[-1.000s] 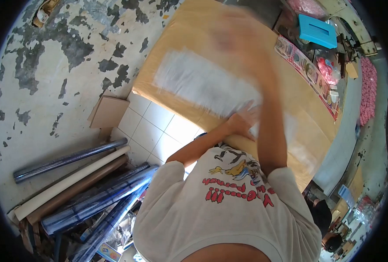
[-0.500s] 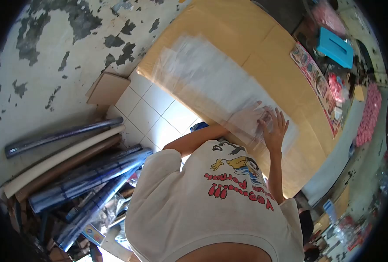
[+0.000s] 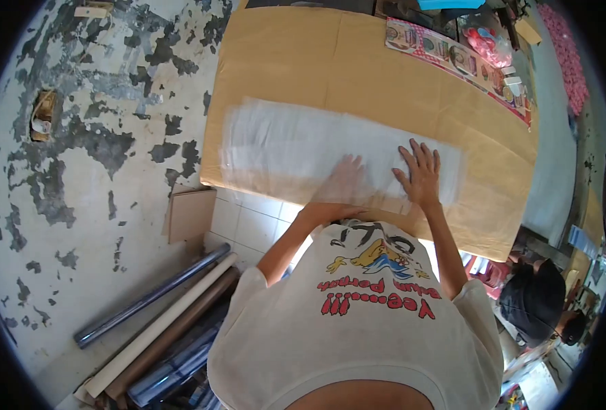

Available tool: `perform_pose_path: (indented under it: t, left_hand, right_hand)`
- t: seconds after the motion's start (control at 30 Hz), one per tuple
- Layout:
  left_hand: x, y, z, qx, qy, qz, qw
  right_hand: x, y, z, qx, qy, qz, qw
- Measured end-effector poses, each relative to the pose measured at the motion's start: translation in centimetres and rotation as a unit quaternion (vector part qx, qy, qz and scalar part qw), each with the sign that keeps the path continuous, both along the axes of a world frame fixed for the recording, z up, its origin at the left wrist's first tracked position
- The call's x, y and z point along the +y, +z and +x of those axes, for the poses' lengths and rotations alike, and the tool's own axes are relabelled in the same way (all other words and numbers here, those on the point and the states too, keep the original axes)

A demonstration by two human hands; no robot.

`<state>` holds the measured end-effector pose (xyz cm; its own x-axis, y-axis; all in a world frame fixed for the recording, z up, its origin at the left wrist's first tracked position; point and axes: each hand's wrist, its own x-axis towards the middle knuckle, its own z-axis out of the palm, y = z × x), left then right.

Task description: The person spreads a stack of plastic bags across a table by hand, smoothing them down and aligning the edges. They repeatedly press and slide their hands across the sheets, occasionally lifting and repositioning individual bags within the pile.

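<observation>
A long stack of thin, translucent plastic sheets (image 3: 282, 140) lies across a table covered in brown paper (image 3: 275, 58). My right hand (image 3: 422, 174) rests flat on the right part of the plastic, fingers spread. Further left, my left hand (image 3: 344, 179) shows hazily through the plastic and seems to be under its near edge. Its fingers point away from me, stretched out, and I make out nothing in them.
A printed strip (image 3: 453, 58) lies along the table's far right edge, beside a bag of pink items (image 3: 487, 46). Long rolls (image 3: 163, 321) lean at the lower left near a cardboard piece (image 3: 190, 215). A dark-clothed person (image 3: 533, 301) is at the right.
The view has turned, so the table now lies more level. My hands, close together before, are now apart, the right one flat on the plastic.
</observation>
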<state>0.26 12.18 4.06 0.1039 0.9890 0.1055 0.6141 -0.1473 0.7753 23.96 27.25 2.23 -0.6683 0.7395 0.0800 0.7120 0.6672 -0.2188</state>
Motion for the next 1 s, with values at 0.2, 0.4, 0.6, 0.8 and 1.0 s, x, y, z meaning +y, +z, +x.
perform_pose_path:
  t: [0.2,0.4,0.6,0.8,1.0]
  left_hand:
    - [-9.3,-1.5,-6.1,-0.784,0.182,0.033,0.593]
    - [-8.0,-3.5,-12.3,-0.560,0.588,0.113,0.573]
    - [-6.7,-5.2,-16.6,-0.231,0.746,0.025,0.624]
    - [-2.6,-5.4,-14.5,0.220,0.766,0.058,0.601]
    - [-0.1,-1.1,-6.0,0.376,0.359,0.029,0.854]
  right_hand:
    - [0.0,0.4,-0.1,0.006,-0.001,0.004,1.000]
    - [0.0,0.4,-0.3,-0.002,0.004,-0.002,1.000]
    - [0.2,-0.4,-0.1,0.022,0.003,0.007,1.000]
    - [1.2,0.7,-0.4,0.032,-0.029,-0.023,0.999]
    - [2.3,0.9,-1.3,0.032,-0.036,0.053,0.997]
